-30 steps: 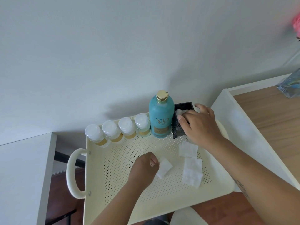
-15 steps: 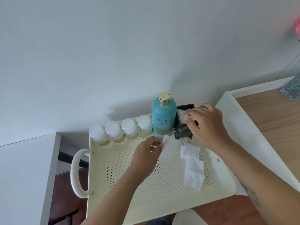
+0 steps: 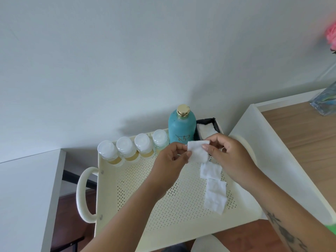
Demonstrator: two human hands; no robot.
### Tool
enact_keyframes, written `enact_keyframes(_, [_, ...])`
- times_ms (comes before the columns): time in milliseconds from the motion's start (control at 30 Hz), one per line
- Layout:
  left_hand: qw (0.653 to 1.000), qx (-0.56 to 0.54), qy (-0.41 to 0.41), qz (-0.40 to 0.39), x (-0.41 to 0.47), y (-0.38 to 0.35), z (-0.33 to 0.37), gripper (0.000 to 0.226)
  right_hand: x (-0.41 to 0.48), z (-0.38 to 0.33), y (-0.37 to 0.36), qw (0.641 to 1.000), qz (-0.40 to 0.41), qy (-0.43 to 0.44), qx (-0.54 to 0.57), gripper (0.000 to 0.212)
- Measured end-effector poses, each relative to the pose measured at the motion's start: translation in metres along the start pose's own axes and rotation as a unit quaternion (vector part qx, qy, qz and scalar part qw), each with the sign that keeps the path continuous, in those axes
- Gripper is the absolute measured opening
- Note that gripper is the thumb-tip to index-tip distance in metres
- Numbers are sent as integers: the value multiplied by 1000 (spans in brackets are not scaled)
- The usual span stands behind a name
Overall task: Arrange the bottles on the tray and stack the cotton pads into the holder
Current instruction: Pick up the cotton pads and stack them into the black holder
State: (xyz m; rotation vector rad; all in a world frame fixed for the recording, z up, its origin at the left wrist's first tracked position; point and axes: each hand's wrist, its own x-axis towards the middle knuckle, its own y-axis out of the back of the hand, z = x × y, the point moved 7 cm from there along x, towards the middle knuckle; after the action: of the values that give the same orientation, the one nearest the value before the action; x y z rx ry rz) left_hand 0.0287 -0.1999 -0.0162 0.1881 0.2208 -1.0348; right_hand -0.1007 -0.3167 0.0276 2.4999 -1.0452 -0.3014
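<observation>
White cotton, three loose pads point(image 3: 214, 186) lying in a line on the near-right of the cream tray point(image 3: 127, 197). Above them, pinching one pad point(image 3: 197, 151) between both hands: left hand point(image 3: 171, 160) gripping its left edge, right hand point(image 3: 230, 157) its right. Just beyond, far right, sitting open-topped, black holder point(image 3: 207, 127), nearer the right hand, beside the teal bottle point(image 3: 181, 126).
</observation>
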Motion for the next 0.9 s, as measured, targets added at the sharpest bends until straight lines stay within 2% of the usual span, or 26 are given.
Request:
enact_keyframes(167, [998,39,36,18,-1,-2,-17,9,23,-1,30,998,65,-3,-28,4])
enact_keyframes(267, [993,86,77,21,-3,-9,-38,7,45,7,43,994,92,-27,-51,11])
enact_keyframes(400, [986,118,115,20,-5,-20,-65,7,65,14,40,994,55,-41,-84,16])
enact_keyframes(633, [970,201,133,-16,-11,-41,-96,18,80,18,32,975,-15,-25,-221,18])
enact_keyframes(733, [962,224,157,-18,-14,-51,-102,21,79,10,30,958,-11,25,-285,12])
enact_keyframes(900, [942,284,176,-4,-16,-69,-107,19,69,-10,36,929,56,143,-337,11])
